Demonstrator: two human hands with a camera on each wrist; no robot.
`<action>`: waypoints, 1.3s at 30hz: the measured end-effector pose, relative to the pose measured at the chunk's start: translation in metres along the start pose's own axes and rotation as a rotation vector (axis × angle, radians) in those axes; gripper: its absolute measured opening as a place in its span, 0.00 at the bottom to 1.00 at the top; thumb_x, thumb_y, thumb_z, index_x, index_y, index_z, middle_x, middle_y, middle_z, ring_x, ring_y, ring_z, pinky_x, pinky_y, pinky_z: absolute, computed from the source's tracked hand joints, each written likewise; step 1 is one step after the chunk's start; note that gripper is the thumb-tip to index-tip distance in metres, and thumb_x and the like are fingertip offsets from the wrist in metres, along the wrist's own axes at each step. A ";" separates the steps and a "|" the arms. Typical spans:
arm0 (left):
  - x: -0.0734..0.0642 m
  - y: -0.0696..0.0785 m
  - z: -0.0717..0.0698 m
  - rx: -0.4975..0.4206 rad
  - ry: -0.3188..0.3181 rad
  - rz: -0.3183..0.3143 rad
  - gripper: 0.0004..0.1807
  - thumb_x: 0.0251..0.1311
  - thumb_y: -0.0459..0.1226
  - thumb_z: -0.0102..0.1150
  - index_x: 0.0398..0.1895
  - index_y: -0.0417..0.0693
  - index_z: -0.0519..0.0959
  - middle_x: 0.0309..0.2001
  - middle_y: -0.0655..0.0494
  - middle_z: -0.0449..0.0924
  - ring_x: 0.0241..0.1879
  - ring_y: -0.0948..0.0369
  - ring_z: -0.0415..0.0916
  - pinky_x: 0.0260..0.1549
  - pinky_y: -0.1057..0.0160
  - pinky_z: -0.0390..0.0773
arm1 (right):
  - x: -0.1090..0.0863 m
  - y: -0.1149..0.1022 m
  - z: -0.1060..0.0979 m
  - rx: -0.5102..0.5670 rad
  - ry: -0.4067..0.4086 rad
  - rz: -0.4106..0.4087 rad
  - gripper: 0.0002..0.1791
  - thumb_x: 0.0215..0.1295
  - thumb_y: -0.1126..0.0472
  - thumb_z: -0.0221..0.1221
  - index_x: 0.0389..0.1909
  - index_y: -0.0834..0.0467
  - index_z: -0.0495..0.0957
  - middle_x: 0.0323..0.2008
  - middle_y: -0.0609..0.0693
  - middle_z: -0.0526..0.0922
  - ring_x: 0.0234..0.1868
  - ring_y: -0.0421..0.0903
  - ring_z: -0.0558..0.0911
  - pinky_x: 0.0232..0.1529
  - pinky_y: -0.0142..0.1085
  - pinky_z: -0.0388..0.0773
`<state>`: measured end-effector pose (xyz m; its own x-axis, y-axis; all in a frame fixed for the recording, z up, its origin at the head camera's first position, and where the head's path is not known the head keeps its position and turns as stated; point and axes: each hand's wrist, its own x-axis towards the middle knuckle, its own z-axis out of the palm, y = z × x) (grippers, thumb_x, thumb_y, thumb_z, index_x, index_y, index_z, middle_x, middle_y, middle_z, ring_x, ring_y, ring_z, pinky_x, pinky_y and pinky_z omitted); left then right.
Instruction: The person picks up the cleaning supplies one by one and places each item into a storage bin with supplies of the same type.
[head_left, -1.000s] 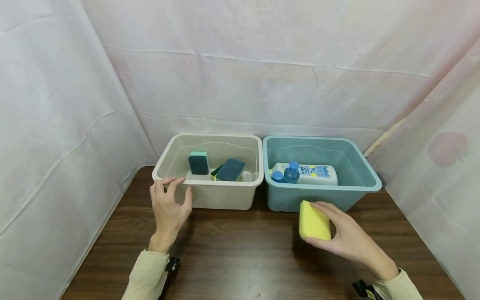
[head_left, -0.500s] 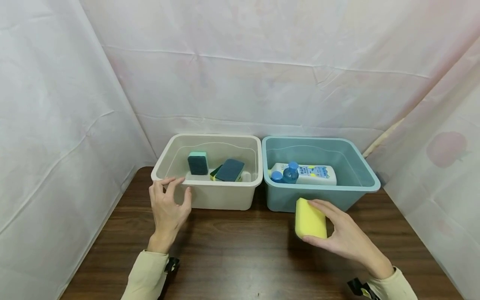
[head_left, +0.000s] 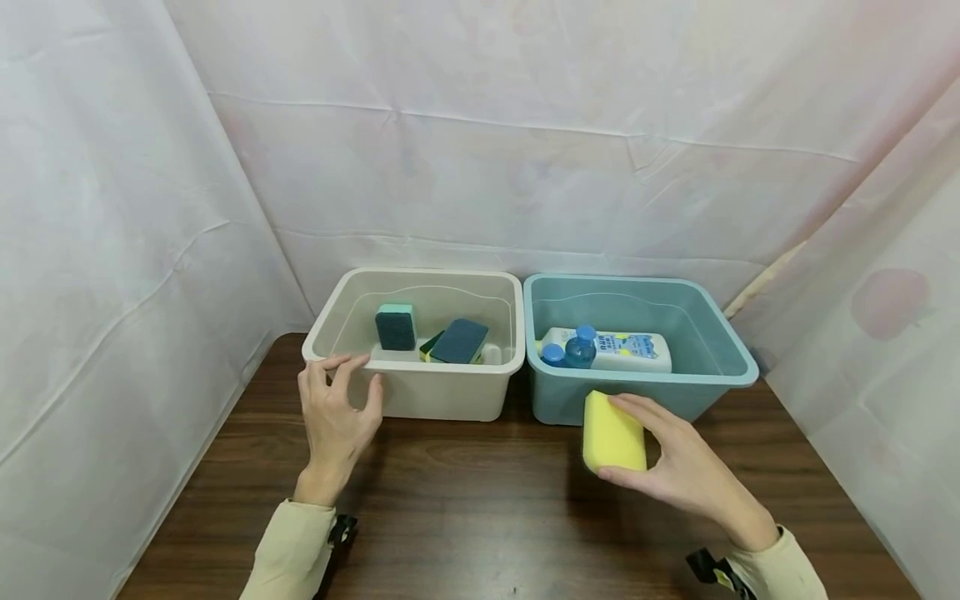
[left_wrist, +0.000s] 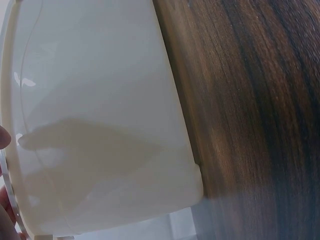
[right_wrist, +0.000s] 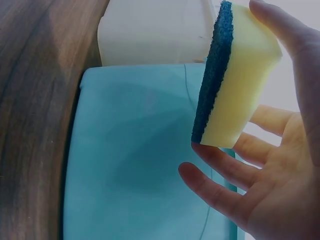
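Note:
My right hand (head_left: 686, 467) pinches a yellow sponge (head_left: 613, 433) between thumb and fingers, in front of the blue bin (head_left: 645, 402) and above the table. In the right wrist view, the sponge (right_wrist: 245, 75) shows a dark green scouring layer facing the bin. My left hand (head_left: 339, 421) rests its fingertips on the front rim of the beige bin (head_left: 442, 396), near its left corner, the thumb spread in front of the wall. Inside this bin, one sponge (head_left: 396, 327) stands on edge. Beside it another sponge (head_left: 461, 340) lies over a mostly hidden one.
A white bottle (head_left: 633, 352) with a printed label lies in the blue bin, next to a clear blue bottle (head_left: 581, 350) and another blue cap (head_left: 553, 354). Both bins stand side by side on the dark wooden table (head_left: 480, 508), against a pale curtain (head_left: 480, 167).
My right hand has moved slightly left and up with the sponge, along the front of the blue bin. The left hand stays at the beige bin's rim.

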<state>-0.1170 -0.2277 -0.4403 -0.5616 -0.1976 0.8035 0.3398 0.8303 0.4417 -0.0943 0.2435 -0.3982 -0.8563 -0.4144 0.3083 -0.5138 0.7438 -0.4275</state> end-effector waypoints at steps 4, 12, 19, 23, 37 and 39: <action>0.000 0.000 -0.001 0.004 -0.008 -0.001 0.17 0.61 0.39 0.68 0.51 0.42 0.87 0.54 0.33 0.76 0.55 0.34 0.68 0.55 0.37 0.67 | 0.003 -0.001 -0.003 -0.010 0.003 -0.013 0.51 0.51 0.35 0.79 0.74 0.51 0.75 0.68 0.49 0.80 0.61 0.49 0.83 0.53 0.52 0.84; 0.001 0.001 0.000 0.001 -0.006 0.007 0.17 0.60 0.38 0.69 0.52 0.42 0.87 0.54 0.34 0.77 0.56 0.35 0.69 0.56 0.36 0.67 | 0.006 -0.006 -0.007 -0.010 0.006 -0.016 0.52 0.51 0.35 0.80 0.75 0.51 0.74 0.69 0.50 0.79 0.63 0.50 0.82 0.55 0.54 0.83; 0.000 -0.001 0.000 0.000 0.002 0.005 0.17 0.61 0.39 0.68 0.52 0.42 0.87 0.54 0.34 0.77 0.55 0.35 0.69 0.56 0.36 0.67 | 0.010 -0.010 -0.009 0.005 -0.012 -0.006 0.52 0.51 0.34 0.79 0.75 0.50 0.73 0.71 0.50 0.78 0.67 0.52 0.80 0.58 0.57 0.82; 0.000 -0.001 0.000 0.005 -0.005 0.001 0.18 0.61 0.41 0.68 0.52 0.42 0.87 0.54 0.34 0.77 0.56 0.35 0.69 0.57 0.36 0.67 | 0.013 -0.013 -0.011 0.001 -0.017 -0.012 0.52 0.51 0.33 0.78 0.75 0.50 0.73 0.72 0.49 0.78 0.68 0.52 0.80 0.58 0.57 0.82; 0.000 -0.001 0.000 0.010 -0.014 0.003 0.18 0.62 0.40 0.68 0.53 0.42 0.87 0.55 0.34 0.77 0.56 0.35 0.69 0.56 0.36 0.68 | 0.021 -0.021 -0.014 0.022 -0.025 -0.042 0.52 0.52 0.33 0.78 0.76 0.50 0.73 0.73 0.51 0.77 0.70 0.56 0.79 0.59 0.60 0.81; 0.000 -0.001 -0.001 0.017 -0.024 -0.001 0.18 0.63 0.41 0.67 0.53 0.42 0.86 0.55 0.34 0.76 0.57 0.35 0.68 0.56 0.36 0.68 | 0.023 -0.023 -0.016 0.023 -0.026 -0.040 0.52 0.52 0.33 0.78 0.76 0.50 0.73 0.73 0.51 0.77 0.70 0.56 0.79 0.59 0.60 0.81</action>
<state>-0.1166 -0.2286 -0.4404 -0.5799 -0.1857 0.7932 0.3263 0.8392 0.4350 -0.1007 0.2249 -0.3680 -0.8360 -0.4571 0.3035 -0.5484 0.7145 -0.4345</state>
